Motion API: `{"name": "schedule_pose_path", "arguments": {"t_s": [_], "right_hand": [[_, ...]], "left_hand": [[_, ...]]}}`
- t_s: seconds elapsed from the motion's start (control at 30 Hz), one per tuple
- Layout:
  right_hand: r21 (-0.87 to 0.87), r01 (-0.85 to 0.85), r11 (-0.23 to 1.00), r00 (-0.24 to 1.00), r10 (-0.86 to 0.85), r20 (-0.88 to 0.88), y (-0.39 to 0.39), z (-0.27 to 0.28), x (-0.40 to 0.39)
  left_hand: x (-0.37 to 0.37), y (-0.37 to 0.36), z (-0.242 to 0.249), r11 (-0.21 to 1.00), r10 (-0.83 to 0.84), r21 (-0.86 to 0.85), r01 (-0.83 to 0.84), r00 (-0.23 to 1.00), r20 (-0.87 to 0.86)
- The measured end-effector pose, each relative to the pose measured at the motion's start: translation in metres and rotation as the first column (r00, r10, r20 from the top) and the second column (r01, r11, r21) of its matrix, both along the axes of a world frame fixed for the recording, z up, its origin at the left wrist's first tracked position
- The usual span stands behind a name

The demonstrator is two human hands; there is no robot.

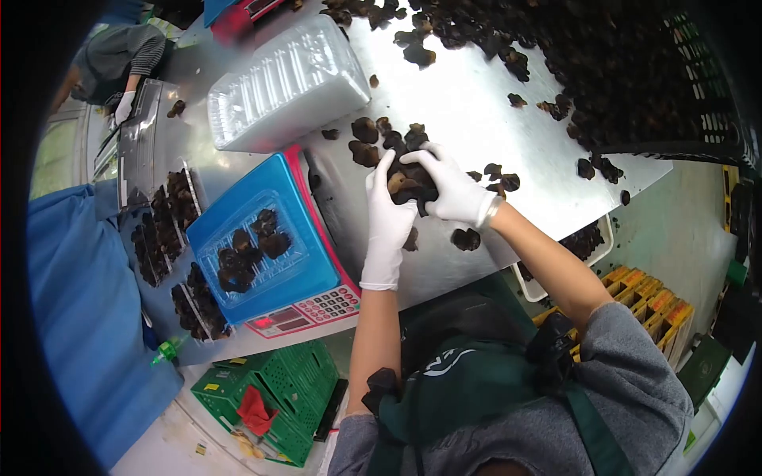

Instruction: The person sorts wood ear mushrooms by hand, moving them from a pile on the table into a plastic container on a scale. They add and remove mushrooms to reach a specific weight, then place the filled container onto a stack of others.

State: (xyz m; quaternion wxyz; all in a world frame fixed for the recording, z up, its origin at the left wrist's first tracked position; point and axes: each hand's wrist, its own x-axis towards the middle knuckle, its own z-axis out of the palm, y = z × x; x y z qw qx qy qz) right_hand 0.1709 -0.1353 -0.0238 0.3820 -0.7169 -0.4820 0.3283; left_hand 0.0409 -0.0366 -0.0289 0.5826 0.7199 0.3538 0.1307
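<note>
Both gloved hands cup a clump of dark brown wood ear mushrooms (411,184) just above the steel table. My left hand (389,226) presses on the clump's left side. From the right, my right hand (451,189) curls its fingers over the top of it. Loose mushrooms (364,153) lie around the hands. Left of them stands a digital scale with a blue pan (313,274) and a pink keypad. On the pan rests a clear plastic tray (295,252) with several mushrooms in it.
A stack of clear trays (290,83) stands behind the scale. Filled trays (197,305) line the left. A black crate (675,149) and a big mushroom heap (611,71) occupy the right back. Green crates (278,389) sit below. A co-worker's gloved hand (125,107) shows far left.
</note>
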Motion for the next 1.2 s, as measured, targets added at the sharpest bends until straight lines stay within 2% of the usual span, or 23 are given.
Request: {"name": "schedule_pose_path", "arguments": {"t_s": [0.03, 0.13, 0.2, 0.27, 0.3, 0.33, 0.37, 0.4, 0.47, 0.5, 0.53, 0.57, 0.6, 0.63, 0.67, 0.73, 0.83, 0.93, 0.97, 1.07, 1.2], "right_hand": [[0.022, 0.017, 1.0, 0.977, -0.012, -0.214, -0.002, 0.007, 0.004], [0.162, 0.106, 0.981, 0.991, -0.092, -0.097, -0.008, 0.008, 0.003], [0.092, 0.106, 0.99, 0.96, -0.078, -0.269, -0.011, 0.011, -0.002], [-0.02, 0.099, 0.995, 0.905, -0.098, -0.415, -0.007, 0.033, -0.004], [-0.106, 0.1, 0.989, 0.869, -0.139, -0.474, -0.005, 0.052, -0.008], [-0.132, 0.077, 0.988, 0.849, -0.134, -0.512, -0.001, 0.072, -0.012], [0.025, 0.053, 0.998, 0.956, -0.044, -0.29, 0.002, 0.076, -0.018], [0.039, 0.029, 0.999, 0.958, -0.016, -0.288, 0.007, 0.088, -0.025], [0.206, -0.073, 0.976, 0.992, 0.092, -0.085, 0.026, 0.107, -0.042], [0.246, -0.16, 0.956, 0.982, 0.179, -0.055, 0.04, 0.107, -0.051], [0.171, -0.219, 0.961, 0.971, 0.231, -0.058, 0.055, 0.121, -0.063], [0.276, -0.283, 0.919, 0.948, 0.312, -0.068, 0.073, 0.121, -0.075], [0.29, -0.323, 0.901, 0.93, 0.359, -0.081, 0.092, 0.123, -0.089], [0.306, -0.353, 0.884, 0.893, 0.416, -0.171, 0.112, 0.121, -0.102], [0.235, -0.384, 0.893, 0.868, 0.436, -0.238, 0.13, 0.121, -0.114], [0.171, -0.471, 0.865, 0.879, 0.476, 0.017, 0.166, 0.098, -0.136], [-0.076, -0.507, 0.859, 0.776, 0.493, 0.395, 0.185, 0.091, -0.151], [0.005, -0.497, 0.868, 0.718, 0.408, 0.563, 0.17, 0.088, -0.149], [0.014, -0.501, 0.866, 0.718, 0.406, 0.565, 0.165, 0.087, -0.147], [0.062, -0.482, 0.874, 0.824, 0.428, 0.372, 0.153, 0.094, -0.135], [0.165, -0.345, 0.924, 0.919, 0.297, 0.261, 0.14, 0.103, -0.121]], "left_hand": [[-0.002, 0.0, 0.015, 0.995, 0.029, -0.093, -0.019, 0.994, 0.104], [-0.003, -0.001, 0.012, 0.978, 0.075, -0.204, -0.043, 0.985, 0.152], [-0.007, -0.004, 0.014, 0.933, 0.105, -0.359, -0.039, 0.98, 0.167], [-0.013, -0.005, 0.021, 0.957, 0.099, -0.289, -0.018, 0.958, 0.269], [-0.016, -0.004, 0.038, 0.917, 0.142, -0.396, -0.053, 0.97, 0.198], [-0.023, -0.002, 0.047, 0.949, 0.114, -0.308, -0.061, 0.98, 0.16], [-0.032, 0.003, 0.06, 0.956, 0.12, -0.287, -0.062, 0.975, 0.189], [-0.041, 0.005, 0.076, 0.962, 0.123, -0.265, -0.062, 0.968, 0.219], [-0.072, 0.015, 0.107, 0.963, 0.165, -0.25, -0.1, 0.953, 0.255], [-0.09, 0.024, 0.12, 0.971, 0.183, -0.193, -0.141, 0.957, 0.225], [-0.11, 0.036, 0.131, 0.98, 0.176, -0.125, -0.155, 0.967, 0.182], [-0.127, 0.049, 0.139, 0.975, 0.211, -0.099, -0.196, 0.963, 0.17], [-0.142, 0.063, 0.15, 0.964, 0.251, -0.127, -0.233, 0.956, 0.15], [-0.159, 0.079, 0.156, 0.948, 0.29, -0.155, -0.278, 0.955, 0.065], [-0.177, 0.1, 0.152, 0.954, 0.274, -0.128, -0.272, 0.962, -0.001], [-0.205, 0.139, 0.156, 0.957, 0.209, -0.136, -0.255, 0.935, -0.288], [-0.239, 0.172, 0.122, 0.961, 0.141, 0.271, -0.06, 0.947, -0.289], [-0.246, 0.166, 0.128, 0.884, 0.149, 0.464, 0.055, 0.908, -0.391], [-0.248, 0.165, 0.128, 0.909, 0.127, 0.412, 0.059, 0.904, -0.408], [-0.256, 0.157, 0.126, 0.845, 0.154, 0.526, 0.092, 0.901, -0.405], [-0.269, 0.159, 0.129, 0.809, 0.212, 0.588, 0.019, 0.923, -0.322]]}}
